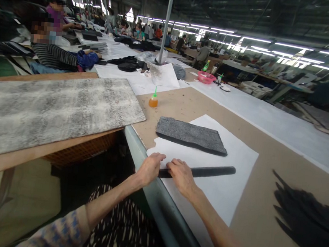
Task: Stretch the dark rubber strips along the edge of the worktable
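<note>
A long, narrow dark fabric strip (214, 171) lies across a white paper sheet (240, 161) at the table's edge. My left hand (151, 168) is closed at the strip's near end, its fingers curled around it. Close beside it, my right hand (181, 175) bends its fingers over the strip and pinches it; the fingertips are partly hidden. Just beyond both hands, a stack of grey fabric pieces (190, 135) with dark edges rests on the same paper.
A squeeze bottle (153, 100) with orange liquid and a green nozzle stands farther back. Dark strips (306, 216) are heaped at right. A mottled board (59, 110) adjoins at left. A pink basket (205, 77) and a metal pole (166, 27) stand behind. A co-worker (53, 54) sits at left.
</note>
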The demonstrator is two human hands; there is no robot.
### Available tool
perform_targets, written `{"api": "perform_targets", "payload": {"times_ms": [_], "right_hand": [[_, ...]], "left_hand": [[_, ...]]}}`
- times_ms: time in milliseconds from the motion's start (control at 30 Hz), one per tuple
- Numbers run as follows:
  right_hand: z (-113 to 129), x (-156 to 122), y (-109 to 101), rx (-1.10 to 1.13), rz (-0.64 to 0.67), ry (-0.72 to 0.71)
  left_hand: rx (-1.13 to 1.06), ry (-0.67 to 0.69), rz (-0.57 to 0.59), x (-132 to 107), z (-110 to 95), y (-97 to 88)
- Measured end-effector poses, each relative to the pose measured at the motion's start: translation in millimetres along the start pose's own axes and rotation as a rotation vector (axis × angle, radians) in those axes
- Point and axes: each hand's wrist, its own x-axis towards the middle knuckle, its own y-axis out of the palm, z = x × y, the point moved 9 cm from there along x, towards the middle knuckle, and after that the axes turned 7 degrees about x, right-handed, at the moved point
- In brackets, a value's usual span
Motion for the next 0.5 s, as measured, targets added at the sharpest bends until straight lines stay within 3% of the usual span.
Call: {"api": "perform_targets", "payload": {"times_ms": [200, 500], "right_hand": [[-3, 3, 1, 0.066, 0.024, 0.035], [2, 4, 5, -0.031, 0.079, 0.056]], "left_hand": [[0.088, 0.005, 0.092, 2, 10, -4.2], [0.122, 0.012, 0.096, -3, 12, -8.1]]}}
